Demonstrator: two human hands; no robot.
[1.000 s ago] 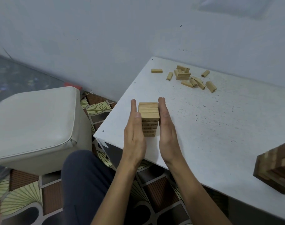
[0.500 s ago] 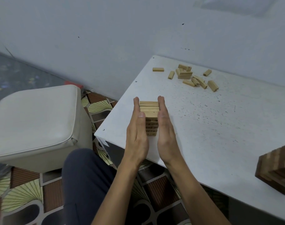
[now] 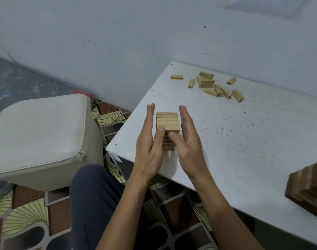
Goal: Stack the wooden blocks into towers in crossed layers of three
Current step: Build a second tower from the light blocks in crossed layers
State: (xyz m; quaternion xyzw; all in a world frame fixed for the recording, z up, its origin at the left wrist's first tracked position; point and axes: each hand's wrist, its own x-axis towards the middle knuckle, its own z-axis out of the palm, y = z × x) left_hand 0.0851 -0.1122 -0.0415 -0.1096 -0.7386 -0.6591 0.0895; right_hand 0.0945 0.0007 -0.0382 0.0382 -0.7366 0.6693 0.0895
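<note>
I am flanking the tower (image 3: 167,123) with both grips flat and holding nothing: left hand (image 3: 148,141) against its left face, right hand (image 3: 188,139) just beside its right face, thumbs touching its near face. The tower is standing upright on the bench (image 3: 244,141), its top three blocks running left to right between my palms. The loose blocks (image 3: 215,85) are lying well beyond it, to the far right, so my right hand is sitting nearer them.

Dim, even, bluish light; soft shadows; slight overall blur; wide-angle bending at the edges.
</note>
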